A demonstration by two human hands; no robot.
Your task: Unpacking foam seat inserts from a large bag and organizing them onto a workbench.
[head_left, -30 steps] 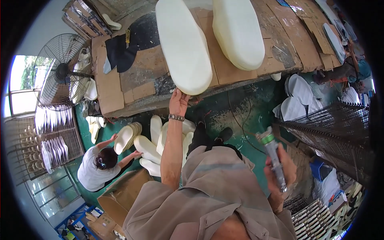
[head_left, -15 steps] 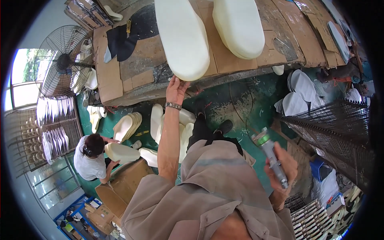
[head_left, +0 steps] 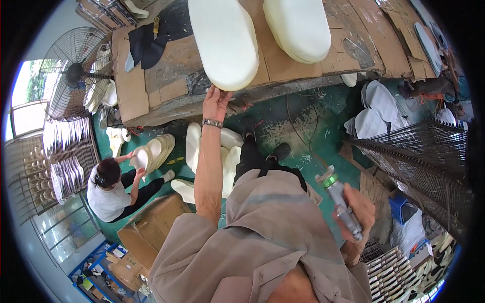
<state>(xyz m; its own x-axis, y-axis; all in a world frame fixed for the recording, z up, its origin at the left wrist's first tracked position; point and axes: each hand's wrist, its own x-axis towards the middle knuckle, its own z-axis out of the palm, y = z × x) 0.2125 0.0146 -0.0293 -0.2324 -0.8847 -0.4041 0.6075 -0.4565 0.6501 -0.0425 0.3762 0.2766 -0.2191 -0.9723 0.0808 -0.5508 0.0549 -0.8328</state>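
Note:
Long cream-white foam insoles (head_left: 225, 43) lie in a stack on the table, their rounded near end at its front edge. My left hand (head_left: 216, 105) reaches up to that end, fingertips curled against its lower edge; part of the fingers is hidden beneath it. A second stack of insoles (head_left: 298, 30) lies to its right. My right hand (head_left: 359, 208) is wrapped round a grey metal spray gun (head_left: 341, 199) with a green collar, held low at my right side, away from the table.
Cardboard covers the worktable (head_left: 353, 38). Black fabric pieces (head_left: 147, 45) and a large fan (head_left: 75, 73) are at the left. A co-worker (head_left: 110, 187) sits low beside a cardboard box (head_left: 151, 230) and white insoles (head_left: 154, 151). At the right stands a dark wire rack (head_left: 419, 166).
The view has shifted slightly; my left hand stays at the insole end and my right hand keeps the spray gun. The co-worker's hands have moved up to the piled insoles.

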